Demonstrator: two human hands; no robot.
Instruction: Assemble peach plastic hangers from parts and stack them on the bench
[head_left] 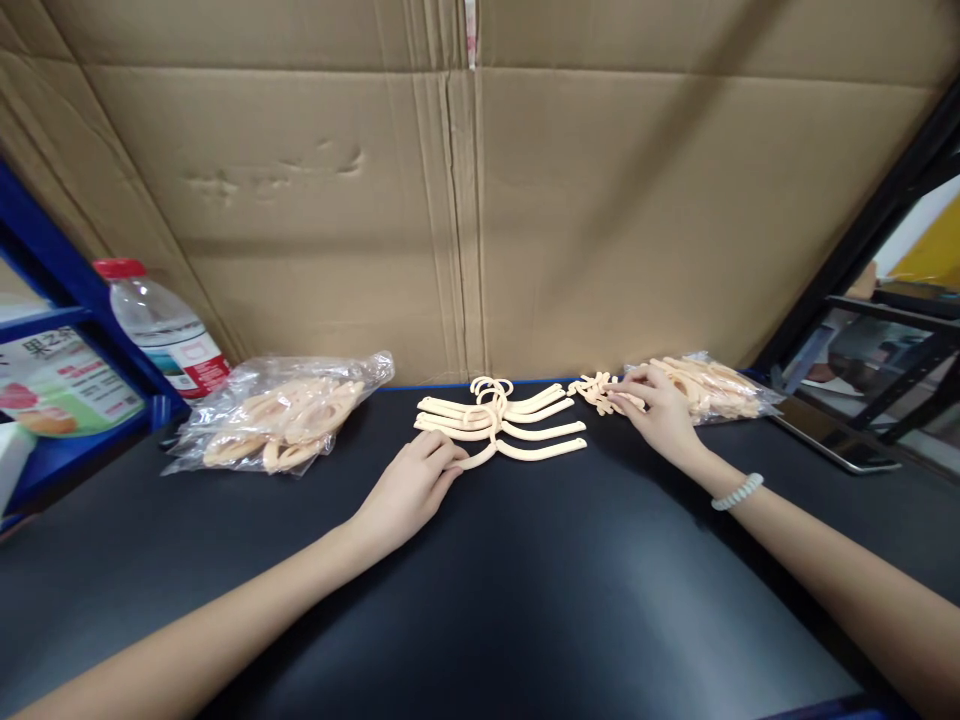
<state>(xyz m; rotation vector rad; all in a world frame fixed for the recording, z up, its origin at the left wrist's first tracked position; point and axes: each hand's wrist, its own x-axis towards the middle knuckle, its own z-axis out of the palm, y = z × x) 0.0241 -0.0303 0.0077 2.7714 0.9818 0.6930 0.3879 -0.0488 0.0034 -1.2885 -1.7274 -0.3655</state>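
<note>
Left hand (409, 490) flat, grip open, fingertips touching stacked cream hangers (499, 425) mid black surface (525, 600). Right hand (660, 410) pinching small cream clips (596, 392) beside right plastic bag (712, 390).

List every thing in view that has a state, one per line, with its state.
Left hand: flat on the table, fingertips touching the hangers.
Right hand: fingers pinching the small clips.
Hangers: cream, stacked flat, loose, out of any bag.
Small clips: loose pile, unbagged.
Left bag: clear plastic, filled, lying flat.
Right bag: clear plastic, filled, lying behind the right hand.
Water bottle: upright, red cap on.
Cardboard wall: standing, creased.
</note>
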